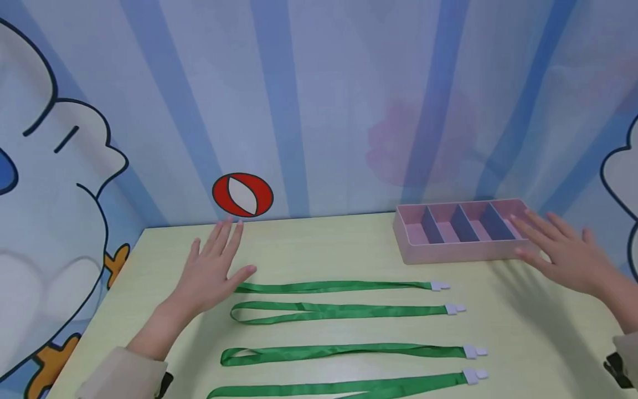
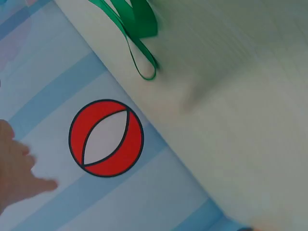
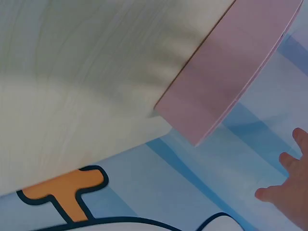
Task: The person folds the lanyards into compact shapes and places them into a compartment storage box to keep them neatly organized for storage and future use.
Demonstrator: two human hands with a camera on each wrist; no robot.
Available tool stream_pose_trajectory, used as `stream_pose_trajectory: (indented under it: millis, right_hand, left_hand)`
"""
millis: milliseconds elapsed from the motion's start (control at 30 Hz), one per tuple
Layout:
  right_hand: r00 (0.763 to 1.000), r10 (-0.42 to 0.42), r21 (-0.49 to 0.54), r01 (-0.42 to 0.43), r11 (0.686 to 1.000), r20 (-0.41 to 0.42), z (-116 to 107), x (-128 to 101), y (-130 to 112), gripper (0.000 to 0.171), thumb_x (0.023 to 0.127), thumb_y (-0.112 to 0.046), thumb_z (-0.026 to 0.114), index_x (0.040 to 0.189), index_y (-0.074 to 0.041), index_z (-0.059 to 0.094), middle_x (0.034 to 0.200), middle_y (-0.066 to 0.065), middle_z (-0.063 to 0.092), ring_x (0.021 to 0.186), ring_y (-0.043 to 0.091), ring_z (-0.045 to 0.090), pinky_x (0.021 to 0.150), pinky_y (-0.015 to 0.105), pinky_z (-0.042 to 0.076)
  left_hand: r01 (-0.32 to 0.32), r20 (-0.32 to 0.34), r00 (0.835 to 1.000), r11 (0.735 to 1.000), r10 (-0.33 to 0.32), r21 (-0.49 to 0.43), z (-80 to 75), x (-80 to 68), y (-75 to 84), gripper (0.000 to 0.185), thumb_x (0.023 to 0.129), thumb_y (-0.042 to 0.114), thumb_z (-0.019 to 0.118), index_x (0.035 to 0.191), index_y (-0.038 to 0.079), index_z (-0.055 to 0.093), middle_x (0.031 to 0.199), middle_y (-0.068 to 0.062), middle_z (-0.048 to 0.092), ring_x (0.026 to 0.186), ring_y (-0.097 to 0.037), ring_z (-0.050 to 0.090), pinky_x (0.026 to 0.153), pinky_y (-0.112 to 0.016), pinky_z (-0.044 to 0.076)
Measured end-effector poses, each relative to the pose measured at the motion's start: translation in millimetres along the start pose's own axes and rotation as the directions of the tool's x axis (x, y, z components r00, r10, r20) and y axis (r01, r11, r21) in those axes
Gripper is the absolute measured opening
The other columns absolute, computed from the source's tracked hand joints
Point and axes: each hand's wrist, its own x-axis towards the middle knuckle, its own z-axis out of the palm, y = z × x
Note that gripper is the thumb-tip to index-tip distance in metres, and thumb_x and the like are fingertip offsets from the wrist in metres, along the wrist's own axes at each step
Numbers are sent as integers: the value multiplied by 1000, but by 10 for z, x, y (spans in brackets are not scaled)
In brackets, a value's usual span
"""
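Note:
Several green lanyards (image 1: 339,310) with white clips (image 1: 454,308) lie in parallel rows across the pale table (image 1: 309,249). My left hand (image 1: 211,271) hovers open, fingers spread, just left of the top lanyard's looped end (image 2: 144,72). My right hand (image 1: 563,249) is open too, fingers stretched toward the right end of a pink divided tray (image 1: 458,249), which has several empty compartments. The tray's outer wall (image 3: 226,82) fills the right wrist view. Neither hand holds anything.
A striped blue wall with cartoon prints backs the table; a red and white ball print (image 1: 242,195) sits behind my left hand. The table's left edge (image 1: 99,310) runs diagonally beside my left sleeve (image 1: 124,377).

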Motion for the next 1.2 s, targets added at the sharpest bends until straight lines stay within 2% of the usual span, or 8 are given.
stream_pose_trajectory:
  millis: [67, 167, 267, 467, 633, 867, 1000, 1200]
  right_hand:
    - [999, -7, 36, 8, 999, -37, 25, 19, 32, 70, 96, -43, 45, 151, -21, 7, 150, 24, 15, 132, 52, 10, 88, 80, 6]
    - [993, -31, 96, 42, 994, -110, 59, 49, 89, 65, 97, -36, 49, 149, -10, 20, 141, 31, 29, 125, 54, 24, 90, 77, 15]
    - [986, -53, 138, 75, 988, -160, 102, 62, 144, 59, 97, -30, 50, 144, -2, 29, 133, 35, 36, 119, 55, 32, 93, 72, 22]
    - [974, -65, 229, 115, 967, -217, 216, 86, 198, 48, 95, -20, 54, 137, 2, 42, 130, 32, 44, 113, 54, 39, 89, 69, 29]
    - [980, -29, 297, 87, 951, -196, 281, 99, 270, 47, 96, -17, 52, 136, 5, 41, 128, 35, 43, 112, 56, 38, 86, 69, 29]
    - [992, 84, 313, -51, 948, -93, 279, 168, 334, 50, 99, -25, 45, 129, 15, 40, 123, 41, 40, 109, 57, 36, 82, 67, 31]
    - [988, 145, 325, -119, 938, -57, 309, 171, 361, 54, 100, -27, 42, 129, 18, 37, 122, 44, 37, 107, 58, 36, 81, 67, 31]
    - [965, 259, 406, -218, 888, -48, 571, 143, 595, 56, 100, -29, 41, 136, 13, 32, 126, 42, 35, 107, 56, 36, 77, 66, 33]
  left_hand:
    - [22, 25, 1000, 989, -19, -149, 41, 41, 28, 72, 94, 43, 51, 148, 5, 21, 151, -19, 19, 137, -38, 18, 105, -62, 18]
    - [76, 61, 996, 928, -58, -366, 141, 118, 84, 61, 95, 34, 53, 144, 3, 32, 146, -19, 31, 133, -38, 28, 103, -58, 28]
    - [101, 73, 994, 879, -75, -465, 273, 197, 150, 53, 95, 28, 55, 140, 5, 39, 142, -17, 38, 130, -35, 33, 103, -55, 31]
    - [116, 84, 993, 847, -84, -519, 530, 311, 296, 44, 94, 23, 57, 134, 7, 47, 138, -13, 44, 128, -31, 37, 103, -51, 33]
    - [145, 98, 989, 813, -108, -564, 672, 418, 469, 42, 94, 21, 57, 133, 7, 49, 136, -12, 46, 127, -30, 39, 103, -50, 34]
    - [126, 81, 992, 774, -96, -620, 775, 591, 694, 39, 93, 20, 57, 130, 7, 52, 132, -10, 49, 119, -30, 46, 98, -47, 40]
    - [94, 66, 996, 781, -68, -618, 813, 678, 779, 38, 94, 19, 56, 129, 7, 53, 131, -11, 50, 117, -30, 48, 96, -46, 41]
    - [62, 58, 998, 767, -33, -639, 895, 807, 908, 37, 94, 18, 56, 129, 6, 53, 130, -12, 50, 115, -32, 49, 95, -46, 42]
